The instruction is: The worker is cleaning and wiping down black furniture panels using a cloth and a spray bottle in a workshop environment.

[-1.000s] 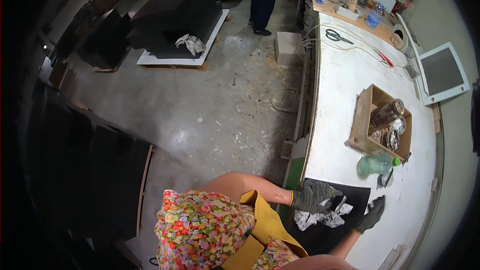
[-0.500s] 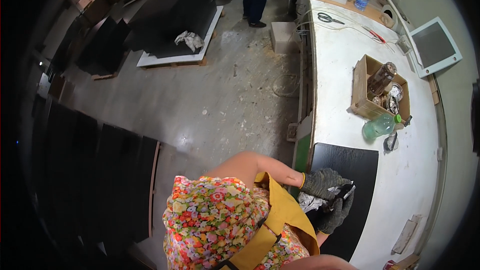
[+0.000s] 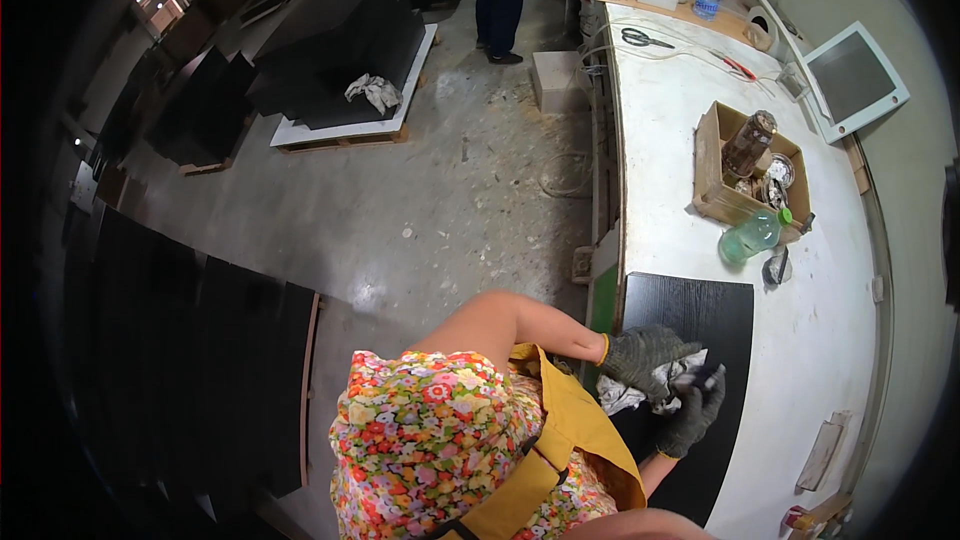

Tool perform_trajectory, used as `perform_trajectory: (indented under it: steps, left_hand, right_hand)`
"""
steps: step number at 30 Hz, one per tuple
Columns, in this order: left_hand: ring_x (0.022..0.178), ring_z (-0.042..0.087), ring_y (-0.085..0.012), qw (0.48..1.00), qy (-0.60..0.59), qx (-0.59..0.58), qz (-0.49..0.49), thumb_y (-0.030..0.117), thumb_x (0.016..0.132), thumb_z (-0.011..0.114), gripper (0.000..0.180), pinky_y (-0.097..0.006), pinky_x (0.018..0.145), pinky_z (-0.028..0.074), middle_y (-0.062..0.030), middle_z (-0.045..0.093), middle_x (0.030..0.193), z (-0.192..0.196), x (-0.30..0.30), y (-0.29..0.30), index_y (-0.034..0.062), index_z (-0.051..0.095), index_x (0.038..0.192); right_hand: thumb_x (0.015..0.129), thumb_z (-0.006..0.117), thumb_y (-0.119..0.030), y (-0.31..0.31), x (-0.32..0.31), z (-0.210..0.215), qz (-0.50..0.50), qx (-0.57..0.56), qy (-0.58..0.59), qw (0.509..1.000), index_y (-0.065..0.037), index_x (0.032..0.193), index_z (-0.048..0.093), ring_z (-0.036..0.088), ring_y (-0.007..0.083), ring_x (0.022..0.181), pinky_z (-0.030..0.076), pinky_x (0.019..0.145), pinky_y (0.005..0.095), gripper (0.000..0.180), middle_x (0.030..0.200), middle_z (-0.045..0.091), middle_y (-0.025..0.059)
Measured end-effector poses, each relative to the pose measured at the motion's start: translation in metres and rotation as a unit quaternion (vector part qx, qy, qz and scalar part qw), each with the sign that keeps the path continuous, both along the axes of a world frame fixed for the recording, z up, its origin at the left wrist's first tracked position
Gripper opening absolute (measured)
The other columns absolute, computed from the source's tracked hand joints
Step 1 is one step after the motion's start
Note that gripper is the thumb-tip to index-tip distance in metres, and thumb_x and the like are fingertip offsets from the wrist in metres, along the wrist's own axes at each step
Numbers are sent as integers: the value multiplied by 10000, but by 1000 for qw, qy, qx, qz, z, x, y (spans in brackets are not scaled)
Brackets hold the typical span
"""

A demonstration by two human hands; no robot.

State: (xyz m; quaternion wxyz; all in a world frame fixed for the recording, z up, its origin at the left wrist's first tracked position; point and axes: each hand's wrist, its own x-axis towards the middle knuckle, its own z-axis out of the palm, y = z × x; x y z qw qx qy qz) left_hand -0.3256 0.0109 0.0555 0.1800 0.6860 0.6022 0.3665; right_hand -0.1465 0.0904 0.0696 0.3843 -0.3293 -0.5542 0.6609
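A black wood-grained panel (image 3: pixel 690 305) lies on the white worktable along its near edge. Over it, my left hand (image 3: pixel 640 355), in a grey knit glove, is closed on a crumpled white rag (image 3: pixel 620 395) with dark stains. Right beside it is my right hand (image 3: pixel 692 415), gloved the same way, its fingers bent around a small dark piece that is too blurred to name. Part of the rag lies between the two hands. Beyond the panel a green-tinted bottle (image 3: pixel 752 236) with a green cap lies tilted against a cardboard box (image 3: pixel 715 185).
Jars and tins stand in the box. Scissors (image 3: pixel 645 38), a red-handled tool (image 3: pixel 738 67) and a monitor (image 3: pixel 857 80) are farther along the worktable (image 3: pixel 660 150). Stacked black panels (image 3: pixel 330 50) sit on a pallet at far left, more (image 3: pixel 200 360) nearby. A person (image 3: pixel 500 0) stands beyond.
My right hand has shifted slightly right and up, away from my left, with the small dark piece. The left hand stays on the rag, and more of the rag shows between them.
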Motion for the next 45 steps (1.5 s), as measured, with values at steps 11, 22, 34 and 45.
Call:
perform_trajectory:
  steps: [11, 22, 34, 45]
  left_hand:
    - [1300, 409, -354, 991, 83, 106, -7, 422, 781, 693, 623, -471, 1122, 291, -144, 496, 1369, -92, -25, 93, 126, 549, 1310]
    - [1267, 481, -337, 951, -45, 228, -205, 396, 798, 677, 506, -520, 1131, 298, -138, 567, 1292, -98, 113, 74, 112, 600, 1210]
    - [1292, 455, -319, 993, 92, 70, -31, 326, 822, 659, 524, -444, 1139, 297, -118, 561, 1327, -28, -38, -5, 154, 574, 1310]
    - [1281, 460, -258, 984, 134, 72, -87, 285, 957, 465, 426, -376, 1141, 292, -73, 527, 1376, -48, 14, -20, 130, 517, 1351]
  right_hand:
    - [1032, 391, -230, 21, 229, -159, -343, 319, -47, 882, -22, 1365, 502, 501, 323, 1274, 436, 1066, 467, 408, 1412, 485, 187]
    - [994, 521, -244, 22, 196, -86, -69, 23, 447, 891, 28, 1341, 471, 504, 320, 1244, 425, 1061, 452, 443, 1362, 505, 194]
    - [954, 520, -140, 15, 149, -64, -318, -35, 135, 938, 53, 1311, 522, 577, 267, 1178, 438, 1061, 388, 405, 1306, 576, 173]
    - [776, 735, -428, 17, -113, 27, 99, 490, -352, 791, -57, 1194, 624, 604, 323, 1064, 465, 959, 406, 570, 1126, 646, 154]
